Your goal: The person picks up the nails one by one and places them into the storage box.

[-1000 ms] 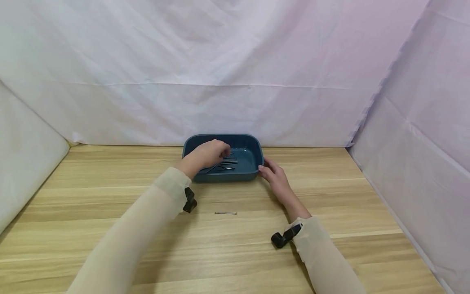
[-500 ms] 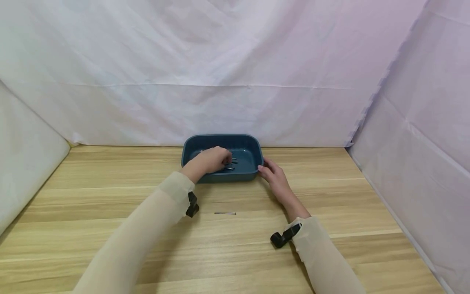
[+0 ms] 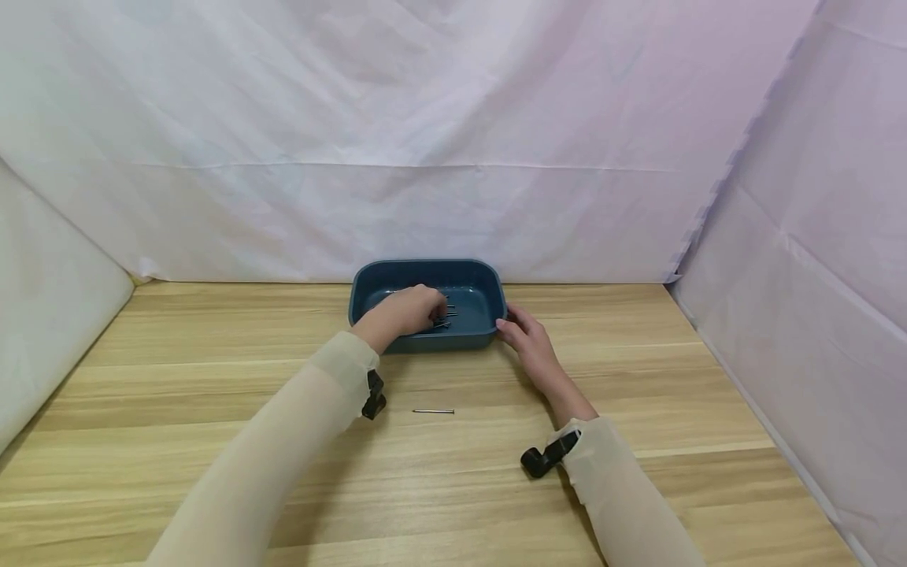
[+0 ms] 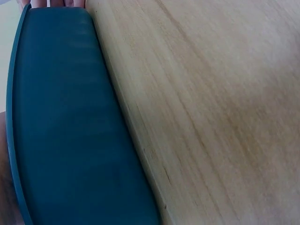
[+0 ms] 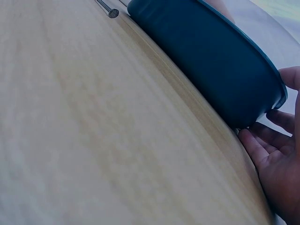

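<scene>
A dark blue tray [image 3: 425,264] stands at the back middle of the wooden table. Several thin metal nails [image 3: 445,316] lie inside it. My left hand [image 3: 405,309] reaches into the tray with its fingers curled over the nails, whose ends stick out to the right of the fingers. My right hand [image 3: 526,337] rests against the tray's front right corner, and its relaxed fingers [image 5: 265,145] touch the tray wall [image 5: 206,61]. The left wrist view shows only the tray's outer wall [image 4: 70,122] and the tabletop.
One loose nail [image 3: 434,411] lies on the table [image 3: 212,441] in front of the tray, also seen as a nail [image 5: 110,11] in the right wrist view. White cloth walls close in the back and both sides.
My left hand has sunk lower onto the nails and closed over them, so fewer show. The right hand has stayed at the tray's corner.
</scene>
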